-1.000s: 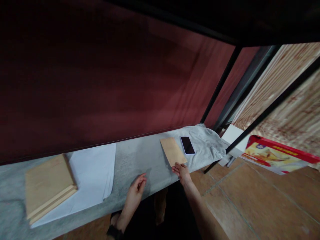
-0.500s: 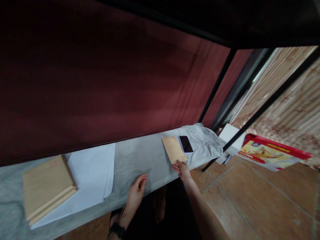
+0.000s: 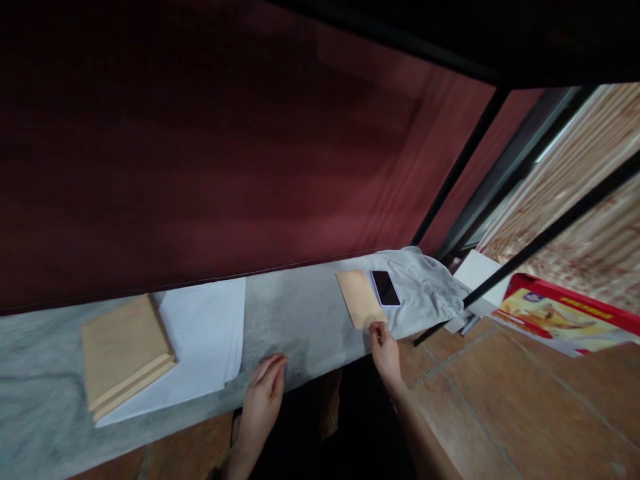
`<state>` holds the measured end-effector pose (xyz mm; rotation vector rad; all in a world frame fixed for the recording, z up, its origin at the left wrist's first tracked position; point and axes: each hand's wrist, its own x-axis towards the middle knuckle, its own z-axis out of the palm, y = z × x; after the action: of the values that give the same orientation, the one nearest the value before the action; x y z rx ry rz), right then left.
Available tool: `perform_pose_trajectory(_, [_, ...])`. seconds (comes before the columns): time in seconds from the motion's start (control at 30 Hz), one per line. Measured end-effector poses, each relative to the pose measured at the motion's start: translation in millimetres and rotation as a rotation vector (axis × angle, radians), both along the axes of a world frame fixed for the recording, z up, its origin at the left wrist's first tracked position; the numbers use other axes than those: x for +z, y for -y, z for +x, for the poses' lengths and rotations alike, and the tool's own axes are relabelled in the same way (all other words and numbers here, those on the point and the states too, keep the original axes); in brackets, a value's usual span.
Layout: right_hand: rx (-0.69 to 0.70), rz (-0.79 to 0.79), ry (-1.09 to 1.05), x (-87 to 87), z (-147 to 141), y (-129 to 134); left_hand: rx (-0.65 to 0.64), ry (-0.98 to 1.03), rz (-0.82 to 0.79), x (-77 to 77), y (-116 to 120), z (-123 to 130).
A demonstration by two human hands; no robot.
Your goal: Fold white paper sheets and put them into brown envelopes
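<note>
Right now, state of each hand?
Left hand: half-open, nothing visible in it.
Right hand: curled at near edge of small brown paper; grip unclear.

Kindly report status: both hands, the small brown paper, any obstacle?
Right hand at near edge of brown paper, grip unclear. Left hand apart, nothing visible in it. Brown paper on grey cloth. Phone close beside, not on it.

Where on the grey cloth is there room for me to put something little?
The grey cloth is bare between the white sheets and small tan envelope, beyond the left hand, and left of the brown stack. It's crowded around the envelope: the phone sits beside it, the right hand at its near corner.
</note>
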<state>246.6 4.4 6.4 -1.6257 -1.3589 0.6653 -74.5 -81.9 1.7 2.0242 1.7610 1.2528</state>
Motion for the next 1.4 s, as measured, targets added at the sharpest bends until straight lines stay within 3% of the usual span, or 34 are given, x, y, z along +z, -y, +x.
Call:
perform_pose_trajectory(0.1, [0.161,0.264,0.451,-9.2,-13.0,-1.0,0.18,-0.208,0.056,5.3,7.6,-20.9])
perform_pose_trajectory(0.2, [0.223,0.35,0.723,-30.4,-23.8,-2.3,0.354,-0.391,-0.001,4.5,13.3,-38.7])
perform_pose_trajectory(0.3, [0.193,0.364,0.815,-53.0,-25.4,-1.4,0.481,-0.48,-0.091,-3.1,18.0,-52.0])
perform_pose_trajectory(0.37, [0.197,0.365,0.831,-62.8,-22.2,-0.5,0.494,-0.498,-0.146,-7.8,20.1,-58.1])
perform_pose_trajectory(0.6, [0.245,0.33,0.844,-69.0,-14.4,-0.3,0.578,-0.473,-0.179,-6.8,28.4,-73.6])
perform_pose_trajectory(0.87, [0.205,0.324,0.8,-65.0,-20.6,1.8,0.379,-0.474,-0.34,9.9,46.5,-101.7])
perform_pose_trajectory(1.03, [0.188,0.341,0.809,-64.9,-20.9,1.6,0.294,-0.393,-0.361,21.9,49.9,-111.3])
perform_pose_trajectory(1.3, [0.192,0.361,0.821,-61.5,-20.9,2.2,0.358,-0.272,-0.287,36.3,44.8,-100.8])
perform_pose_trajectory(1.4, [0.199,0.366,0.807,-60.0,-20.7,2.3,0.367,-0.237,-0.354,40.2,38.9,-95.0])
